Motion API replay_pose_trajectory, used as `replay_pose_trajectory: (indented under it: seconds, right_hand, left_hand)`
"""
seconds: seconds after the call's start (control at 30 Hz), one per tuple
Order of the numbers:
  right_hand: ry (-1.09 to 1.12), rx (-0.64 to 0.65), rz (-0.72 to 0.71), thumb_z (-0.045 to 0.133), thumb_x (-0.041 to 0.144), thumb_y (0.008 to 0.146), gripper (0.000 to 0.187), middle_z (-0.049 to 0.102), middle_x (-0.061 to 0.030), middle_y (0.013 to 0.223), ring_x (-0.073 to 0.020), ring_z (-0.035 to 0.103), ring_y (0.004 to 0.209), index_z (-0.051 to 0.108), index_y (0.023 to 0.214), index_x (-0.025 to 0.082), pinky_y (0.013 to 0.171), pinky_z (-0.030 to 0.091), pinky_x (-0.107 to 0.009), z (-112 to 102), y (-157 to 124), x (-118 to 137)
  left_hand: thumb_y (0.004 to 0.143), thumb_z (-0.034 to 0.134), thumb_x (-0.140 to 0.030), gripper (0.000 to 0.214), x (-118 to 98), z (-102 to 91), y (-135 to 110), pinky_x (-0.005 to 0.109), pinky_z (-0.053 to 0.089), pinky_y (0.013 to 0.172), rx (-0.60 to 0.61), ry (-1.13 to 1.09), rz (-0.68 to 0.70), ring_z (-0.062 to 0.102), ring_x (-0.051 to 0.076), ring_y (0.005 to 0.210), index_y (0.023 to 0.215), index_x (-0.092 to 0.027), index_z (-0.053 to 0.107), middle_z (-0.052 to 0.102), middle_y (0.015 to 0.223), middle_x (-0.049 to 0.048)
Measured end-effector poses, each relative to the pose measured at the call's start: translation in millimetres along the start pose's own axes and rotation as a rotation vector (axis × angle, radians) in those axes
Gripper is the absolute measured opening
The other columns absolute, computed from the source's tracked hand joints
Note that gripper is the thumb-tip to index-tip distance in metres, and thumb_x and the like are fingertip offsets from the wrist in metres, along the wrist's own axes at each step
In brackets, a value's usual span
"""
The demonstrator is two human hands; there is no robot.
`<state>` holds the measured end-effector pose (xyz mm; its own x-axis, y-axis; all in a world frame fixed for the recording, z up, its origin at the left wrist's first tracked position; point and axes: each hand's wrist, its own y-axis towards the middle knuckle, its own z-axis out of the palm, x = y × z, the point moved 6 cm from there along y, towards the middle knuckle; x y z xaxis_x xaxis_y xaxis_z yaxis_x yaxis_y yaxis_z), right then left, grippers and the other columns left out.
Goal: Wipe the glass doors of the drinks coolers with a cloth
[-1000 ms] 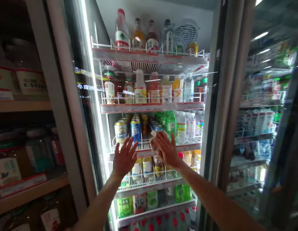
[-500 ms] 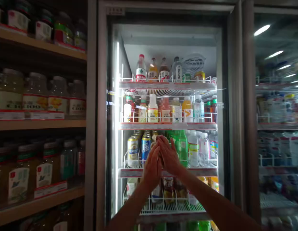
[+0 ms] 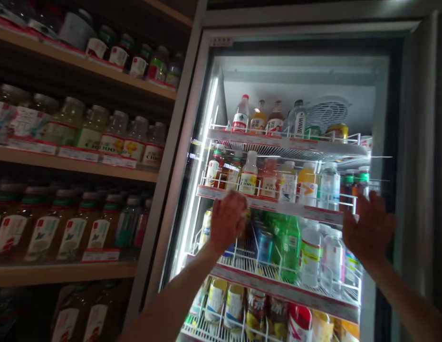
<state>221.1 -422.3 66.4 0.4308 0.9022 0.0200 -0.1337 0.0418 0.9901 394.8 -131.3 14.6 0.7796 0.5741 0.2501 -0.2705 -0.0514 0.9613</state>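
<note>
My left hand [image 3: 228, 217] is raised in front of the lit drinks fridge, its fingers curled. What they hold, if anything, is hidden, and the hand is a little blurred. It overlaps the edge of the shelf with the C100 bottles [image 3: 248, 176] and covers part of the cans below. Well apart to the right, my right hand [image 3: 369, 230] is up with its fingers spread and nothing in them. Nearest to it in view are clear bottles [image 3: 333, 260] and the fridge's right frame [image 3: 415, 204]. Between the hands stand a green bottle [image 3: 290, 247] and a blue can [image 3: 265, 246].
Wooden shelves [image 3: 73, 161] on the left hold rows of juice bottles. A metal upright [image 3: 171, 204] divides them from the fridge. Higher in the fridge stand several bottles, including a WAVE bottle [image 3: 297, 118]; cans [image 3: 235, 304] fill the lower shelf.
My hands, pressed together at the middle before, have parted: left hand leftward, right hand far to the right with fingers spread. The view has tilted and shifted left, showing more of the wooden shelves.
</note>
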Motion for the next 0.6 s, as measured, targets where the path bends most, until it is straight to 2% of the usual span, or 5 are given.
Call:
replay_pose_trajectory:
  seconds: [0.13, 0.23, 0.4, 0.47, 0.6]
  right_hand:
    - [-0.014, 0.021, 0.038, 0.033, 0.038, 0.089, 0.055, 0.037, -0.0166, 0.144, -0.0276, 0.029, 0.136, 0.035, 0.139, 0.016, 0.105, 0.023, -0.052, -6.7, -2.3, 6.8]
    - [-0.006, 0.039, 0.053, 0.034, 0.037, 0.088, 0.055, 0.037, -0.015, 0.144, -0.027, 0.029, 0.136, 0.036, 0.139, 0.019, 0.105, 0.024, -0.052, -9.0, -3.4, 11.2]
    - [0.038, 0.065, 0.024, 0.031, 0.041, 0.088, 0.057, 0.038, -0.0181, 0.143, -0.0283, 0.029, 0.136, 0.041, 0.137, 0.013, 0.105, 0.022, -0.051, -13.9, -1.6, 10.6]
    - [0.058, 0.055, -0.03, 0.031, 0.043, 0.088, 0.058, 0.037, -0.0178, 0.144, -0.0293, 0.029, 0.136, 0.039, 0.139, 0.014, 0.106, 0.022, -0.052, -14.3, -3.2, 9.3]
    - [0.055, -0.043, -0.139, 0.032, 0.045, 0.088, 0.059, 0.035, -0.0147, 0.145, -0.0338, 0.031, 0.134, 0.032, 0.142, 0.02, 0.102, 0.025, -0.06, -9.8, -7.9, 3.5]
  left_hand:
    - [0.088, 0.042, -0.03, 0.041, 71.4, -20.6, 26.4, 0.048, 0.034, 0.102, -0.214, 0.128, -0.385, 0.038, 0.028, 0.129, 0.125, -0.012, 0.048, 0.047, 0.134, 0.0174]
    - [0.088, 0.041, -0.028, 0.043, 27.3, -5.1, 28.7, 0.046, 0.031, 0.106, -0.168, 0.055, -0.299, 0.032, 0.026, 0.133, 0.128, -0.013, 0.045, 0.046, 0.135, 0.0145]
    - [0.086, 0.043, -0.029, 0.043, -66.5, 26.0, 15.2, 0.041, 0.024, 0.112, 0.108, -0.108, 0.213, 0.031, 0.021, 0.134, 0.128, -0.02, 0.046, 0.051, 0.134, 0.0037]
    - [0.087, 0.042, -0.027, 0.042, -39.9, 20.1, 23.6, 0.041, 0.026, 0.111, 0.113, -0.065, 0.212, 0.033, 0.021, 0.133, 0.128, -0.019, 0.046, 0.051, 0.133, 0.0049]
    - [0.086, 0.041, -0.027, 0.04, 59.5, -8.5, 62.6, 0.046, 0.03, 0.108, -0.068, 0.1, -0.22, 0.031, 0.027, 0.134, 0.124, -0.013, 0.048, 0.046, 0.136, 0.015]
